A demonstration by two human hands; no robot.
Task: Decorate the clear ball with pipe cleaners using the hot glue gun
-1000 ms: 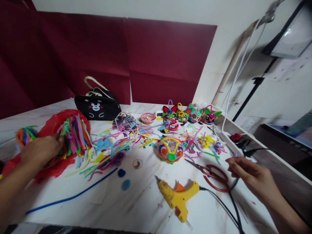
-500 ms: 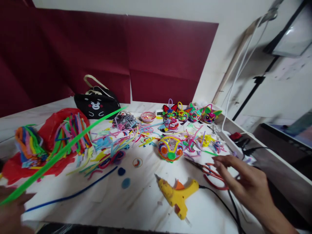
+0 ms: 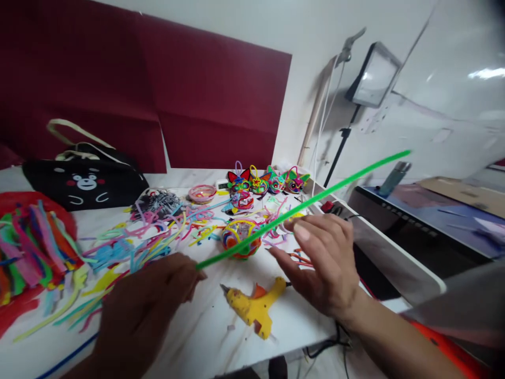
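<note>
My left hand (image 3: 145,308) is closed on one end of a long bright green pipe cleaner (image 3: 331,189), which slants up to the right across the table. My right hand (image 3: 325,263) is open, thumb and fingers apart, just below the middle of that pipe cleaner; whether a fingertip touches it I cannot tell. Behind the green strand sits a round, colourful pipe-cleaner animal face (image 3: 236,234), partly covered. A yellow hot glue gun (image 3: 254,305) lies between my hands, nozzle to the left. Red-handled scissors (image 3: 302,258) are mostly hidden behind my right hand.
Loose pipe cleaners (image 3: 118,252) are strewn at left and centre, beside a bundle on red plastic (image 3: 59,205). Farther back are a black bag (image 3: 84,181), a pink bowl (image 3: 202,193) and several finished animal faces (image 3: 258,184). A raised white edge (image 3: 394,247) borders the right side.
My view has turned right. My left hand has brought the green pipe cleaner over from the far left to the middle. My right hand has moved left and up, close to it.
</note>
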